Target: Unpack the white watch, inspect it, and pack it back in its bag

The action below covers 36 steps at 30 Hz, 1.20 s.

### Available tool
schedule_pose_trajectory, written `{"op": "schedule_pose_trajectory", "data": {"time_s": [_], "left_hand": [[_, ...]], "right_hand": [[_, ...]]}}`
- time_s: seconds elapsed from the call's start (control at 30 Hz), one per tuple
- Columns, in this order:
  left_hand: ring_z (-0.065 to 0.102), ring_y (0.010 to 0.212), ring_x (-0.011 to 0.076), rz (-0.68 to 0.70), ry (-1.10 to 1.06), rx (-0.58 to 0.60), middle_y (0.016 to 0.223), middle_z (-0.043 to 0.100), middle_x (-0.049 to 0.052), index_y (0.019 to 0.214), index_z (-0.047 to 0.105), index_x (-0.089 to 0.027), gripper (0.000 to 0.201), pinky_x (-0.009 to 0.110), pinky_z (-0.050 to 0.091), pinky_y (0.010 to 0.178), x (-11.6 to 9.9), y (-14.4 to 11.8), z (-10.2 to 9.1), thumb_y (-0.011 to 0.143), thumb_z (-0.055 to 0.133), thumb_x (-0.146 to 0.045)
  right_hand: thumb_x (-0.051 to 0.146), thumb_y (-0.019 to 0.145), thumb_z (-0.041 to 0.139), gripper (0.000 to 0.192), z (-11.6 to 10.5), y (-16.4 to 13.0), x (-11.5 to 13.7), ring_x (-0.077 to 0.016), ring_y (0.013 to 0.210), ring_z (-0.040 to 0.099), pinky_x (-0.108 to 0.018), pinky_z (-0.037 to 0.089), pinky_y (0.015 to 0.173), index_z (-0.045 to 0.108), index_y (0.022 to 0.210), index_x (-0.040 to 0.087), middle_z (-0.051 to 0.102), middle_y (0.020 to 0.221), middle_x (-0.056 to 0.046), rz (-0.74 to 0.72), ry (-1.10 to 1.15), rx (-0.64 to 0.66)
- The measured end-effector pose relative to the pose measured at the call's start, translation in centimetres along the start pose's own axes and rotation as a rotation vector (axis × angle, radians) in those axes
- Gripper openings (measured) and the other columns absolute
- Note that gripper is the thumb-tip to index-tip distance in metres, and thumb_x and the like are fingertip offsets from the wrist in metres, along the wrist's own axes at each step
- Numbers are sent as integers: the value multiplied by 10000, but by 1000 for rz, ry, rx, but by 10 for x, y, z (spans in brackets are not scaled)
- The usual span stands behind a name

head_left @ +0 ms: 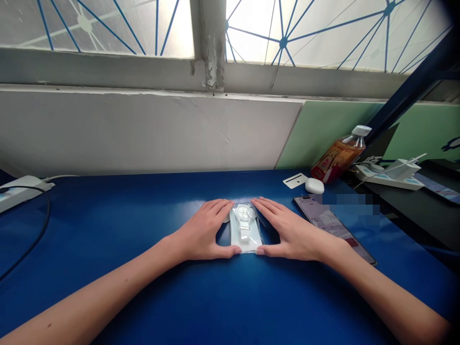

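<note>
A white wristwatch [244, 225] with a round dial lies face up in a clear plastic bag [256, 242], over a pale backing, on the blue table. My left hand [206, 232] curves around the bag's left side, fingertips at its far corner and thumb on the near one. On the other side my right hand [285, 230] mirrors this, its fingers at the far right corner and its thumb at the near right. A small pale edge shows beneath the left fingers; I cannot tell what it is.
A phone [334, 225] lies right of my right hand. Behind it are a white earbud case [315, 185], a white card [295, 180] and a leaning drink bottle [339, 153]. Power strips sit at the left [25, 189] and right [390, 177]. A black cable [46, 215] hangs at the left.
</note>
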<state>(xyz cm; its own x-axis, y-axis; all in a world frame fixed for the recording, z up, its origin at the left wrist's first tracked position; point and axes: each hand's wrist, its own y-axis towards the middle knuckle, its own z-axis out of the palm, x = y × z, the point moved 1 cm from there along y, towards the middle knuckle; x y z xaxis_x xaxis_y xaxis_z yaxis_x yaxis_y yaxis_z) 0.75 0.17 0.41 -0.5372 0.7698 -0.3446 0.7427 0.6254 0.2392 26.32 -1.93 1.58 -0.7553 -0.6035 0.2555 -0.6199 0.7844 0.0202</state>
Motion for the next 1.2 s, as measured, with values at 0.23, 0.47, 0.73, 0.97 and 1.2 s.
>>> {"op": "schedule_pose_trajectory", "data": {"time_s": [0.23, 0.47, 0.73, 0.97, 1.2], "left_hand": [[376, 1338, 353, 3, 12, 3, 1448, 420, 185, 1444, 327, -112, 911, 492, 365, 1074, 0, 0, 0, 759, 645, -619], [373, 1340, 354, -4, 13, 12, 1453, 419, 174, 1451, 319, -136, 905, 496, 358, 1075, 1, 0, 0, 760, 634, -628], [358, 1349, 347, -19, 24, 36, 1461, 407, 180, 1453, 315, -107, 922, 487, 346, 1088, 0, 0, 0, 764, 622, -638], [359, 1348, 351, -11, -1, 14, 1455, 414, 166, 1456, 312, -132, 914, 487, 354, 1083, 1, -1, 0, 761, 635, -628], [360, 1345, 359, -9, -3, 17, 1447, 417, 182, 1449, 317, -122, 970, 497, 356, 1077, 0, 0, -1, 726, 639, -683]], "right_hand": [[709, 755, 571, 1039, 4, -1, -4, -376, 1421, 252, -536, 343, 1102, 183, 1529, 135, 271, 1556, -187, -16, 12, -18], [755, 748, 525, 1073, 1, 0, -2, -360, 1431, 232, -512, 325, 1122, 195, 1521, 89, 254, 1562, -183, 20, -3, 31], [787, 746, 479, 1089, -2, 1, 1, -344, 1438, 220, -490, 307, 1135, 192, 1521, 79, 239, 1570, -168, 42, -27, 69], [780, 753, 479, 1086, -3, 1, 2, -345, 1439, 216, -490, 305, 1136, 181, 1521, 72, 245, 1566, -179, 37, -20, 67], [764, 755, 500, 1072, -2, 1, 1, -362, 1436, 214, -513, 305, 1131, 175, 1527, 95, 238, 1569, -177, 31, -6, 57]]}}
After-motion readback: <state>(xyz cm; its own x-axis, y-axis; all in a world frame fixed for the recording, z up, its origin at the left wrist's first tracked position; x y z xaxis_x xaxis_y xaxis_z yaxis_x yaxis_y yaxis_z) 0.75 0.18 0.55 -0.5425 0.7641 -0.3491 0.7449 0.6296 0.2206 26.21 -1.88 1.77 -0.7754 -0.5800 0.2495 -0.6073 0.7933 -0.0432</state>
